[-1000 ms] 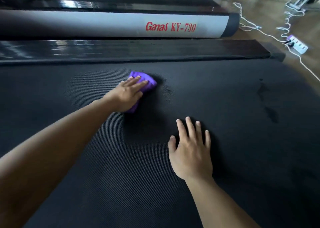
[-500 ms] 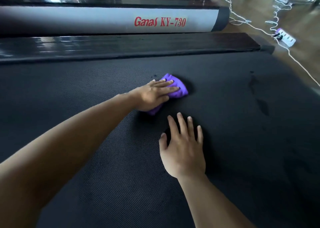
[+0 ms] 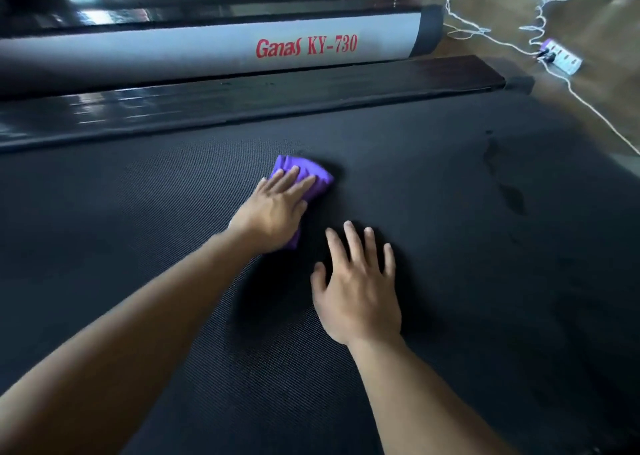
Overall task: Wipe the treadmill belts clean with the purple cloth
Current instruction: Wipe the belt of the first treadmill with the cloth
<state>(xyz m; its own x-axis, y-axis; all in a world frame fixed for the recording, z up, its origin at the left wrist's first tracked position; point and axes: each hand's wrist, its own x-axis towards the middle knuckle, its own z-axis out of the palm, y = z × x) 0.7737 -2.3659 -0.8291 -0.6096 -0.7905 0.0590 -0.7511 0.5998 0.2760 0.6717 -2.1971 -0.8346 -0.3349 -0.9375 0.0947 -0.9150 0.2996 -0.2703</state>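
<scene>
Left hand lying flat, fingers straight, pressing purple cloth onto treadmill belt, likely spreading pressure for wiping. Right hand resting open on belt just beside, probably bracing body weight

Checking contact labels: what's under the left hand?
The purple cloth, pressed on the treadmill belt by the left hand. Cloth shows beyond the fingers and by the palm's heel; its middle is covered.

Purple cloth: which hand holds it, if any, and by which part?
The left hand presses the purple cloth onto the belt, straight fingers over its middle, gripping nothing. The right hand lies flat on the belt, empty.
</scene>
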